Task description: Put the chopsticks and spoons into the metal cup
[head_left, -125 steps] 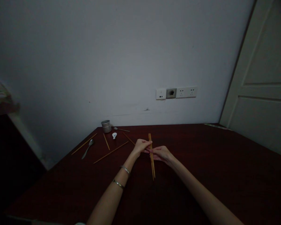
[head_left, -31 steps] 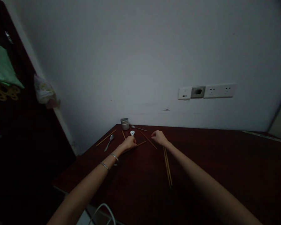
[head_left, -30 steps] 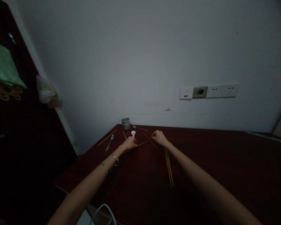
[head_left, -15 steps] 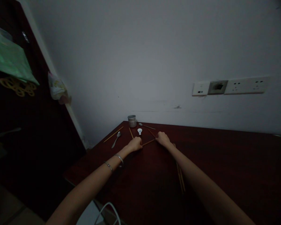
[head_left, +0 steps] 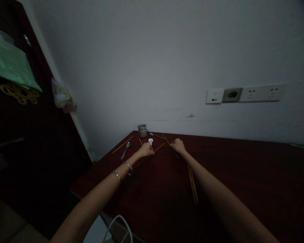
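My left hand (head_left: 146,150) is closed around a thin wooden chopstick (head_left: 159,147), which slants from upper right to lower left past my fingers. In my right hand (head_left: 178,145), the fingers pinch another chopstick (head_left: 165,137) whose far end points up and left toward the wall. A small white spoon (head_left: 150,140) lies just beyond my left hand. Partly hidden behind that hand is one more chopstick (head_left: 140,141). Under my right forearm, several chopsticks (head_left: 192,184) lie together on the dark red table (head_left: 152,206).
A metal cup (head_left: 142,131) stands at the table's back corner. Next to it lies a metal spoon (head_left: 157,136). Toward the left edge are another metal spoon (head_left: 126,150) and a chopstick (head_left: 122,145). A white cable (head_left: 120,217) loops near the front edge.
Both hands have moved slightly apart. The chopstick that ran between them now tilts in my left hand, its right end free. The chopstick in my right hand now reaches farther toward the wall.
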Demonstrator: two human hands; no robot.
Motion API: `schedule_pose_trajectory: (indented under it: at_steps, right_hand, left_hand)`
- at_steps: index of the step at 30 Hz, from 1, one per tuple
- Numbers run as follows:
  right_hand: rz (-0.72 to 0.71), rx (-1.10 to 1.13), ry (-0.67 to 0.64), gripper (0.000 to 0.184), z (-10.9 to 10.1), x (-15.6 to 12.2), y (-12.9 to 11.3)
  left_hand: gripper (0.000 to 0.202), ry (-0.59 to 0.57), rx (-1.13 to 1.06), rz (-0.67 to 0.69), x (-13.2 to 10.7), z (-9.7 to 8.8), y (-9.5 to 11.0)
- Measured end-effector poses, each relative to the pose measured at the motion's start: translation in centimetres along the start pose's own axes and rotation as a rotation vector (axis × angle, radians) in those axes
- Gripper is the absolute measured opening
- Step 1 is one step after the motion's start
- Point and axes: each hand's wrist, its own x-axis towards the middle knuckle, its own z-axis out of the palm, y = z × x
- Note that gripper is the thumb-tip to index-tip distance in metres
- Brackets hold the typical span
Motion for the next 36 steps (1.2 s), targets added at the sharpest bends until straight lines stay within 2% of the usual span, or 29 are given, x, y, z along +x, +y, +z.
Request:
schedule_pose_trajectory:
  at_steps: [4,7,10,14,21,26,31,36]
  right_hand:
    - [0.029,0.233,0.003,0.01,-2.6,-0.8,0.6]
    - [0.034,0.394,-0.011,0.012,-4.6,-2.8,1.3]
    - [0.065,0.651,-0.047,0.01,-6.5,-5.4,2.2]
    - [0.113,1.002,-0.108,0.007,-8.3,-8.5,3.4]
    - [0.175,1.155,-0.052,0.007,-9.5,-11.3,5.9]
    - [0.242,1.209,-0.017,0.01,-9.7,-11.9,7.3]
    - [0.281,1.187,-0.036,0.011,-9.4,-12.1,7.9]
    - [0.251,1.156,-0.041,0.01,-8.9,-12.0,8.2]
  left_hand:
    - [0.008,0.033,-0.402,-0.079,0.3,-1.6,1.2]
    - [0.009,0.025,-0.703,-0.103,0.8,-1.8,2.6]
    - [0.007,-0.024,-0.939,-0.131,1.5,-0.9,4.4]
    - [0.004,-0.095,-1.195,-0.093,2.4,1.5,7.1]
    - [0.003,-0.109,-1.454,-0.103,2.1,5.9,12.1]
    - [0.004,-0.103,-1.556,-0.141,1.7,8.6,14.1]
    - [0.004,-0.116,-1.534,-0.167,1.4,9.9,15.1]
    - [0.002,-0.101,-1.546,-0.184,1.2,10.1,15.9]
